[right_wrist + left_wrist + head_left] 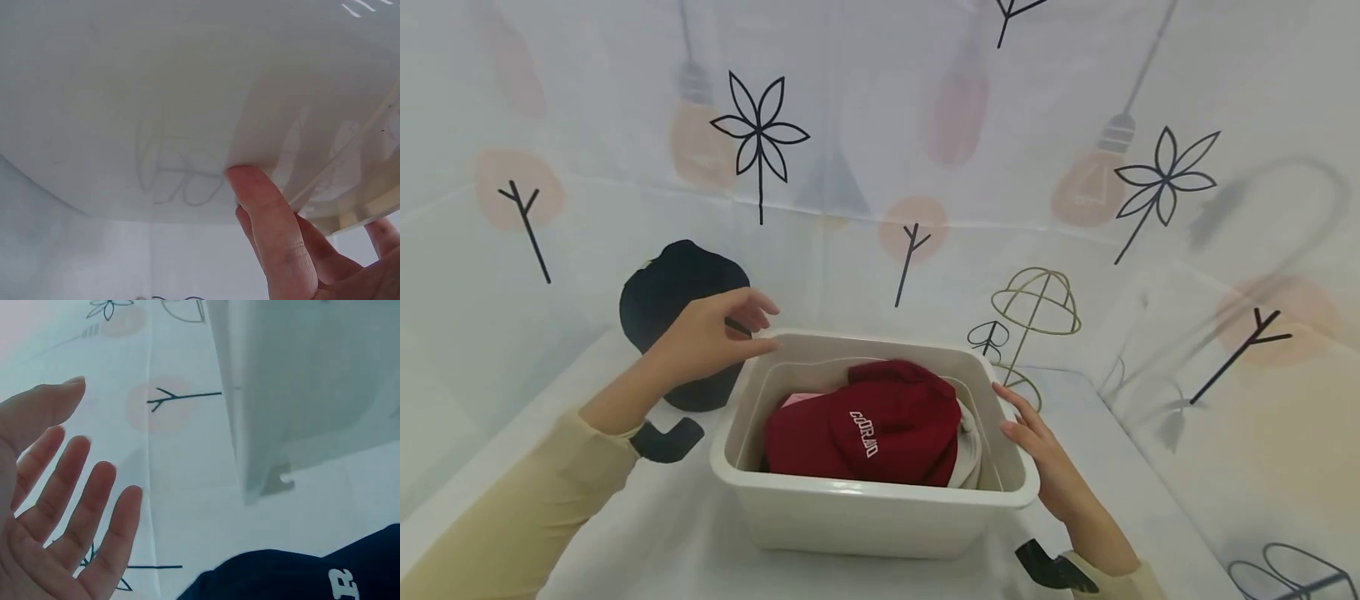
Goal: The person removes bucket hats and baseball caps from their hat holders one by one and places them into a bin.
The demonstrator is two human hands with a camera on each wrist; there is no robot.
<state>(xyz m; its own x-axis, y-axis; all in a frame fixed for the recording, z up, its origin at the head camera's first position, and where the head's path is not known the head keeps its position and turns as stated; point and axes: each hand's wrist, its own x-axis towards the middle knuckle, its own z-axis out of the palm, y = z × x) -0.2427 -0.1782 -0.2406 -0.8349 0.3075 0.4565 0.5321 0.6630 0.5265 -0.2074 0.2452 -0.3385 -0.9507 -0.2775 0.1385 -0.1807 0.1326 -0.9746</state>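
A white plastic tub point(880, 521) stands in the middle of the head view. On top of the things inside it lies a dark red baseball cap point(880, 429) with white lettering, partly covering a cream item point(970, 450). My right hand point(1037, 454) holds the tub's right rim; in the right wrist view its thumb point(265, 219) presses the outer wall. Over the tub's far left corner, my left hand point(711, 333) has its fingers spread with nothing between them. Behind that hand is a dark navy cap point(681, 283), whose white letter shows in the left wrist view.
The tub rests on a white-covered table point(647, 517). Close behind it hangs a pale cloth backdrop point(850, 275) printed with flowers, twigs and bulbs. Black straps point(670, 440) circle both wrists.
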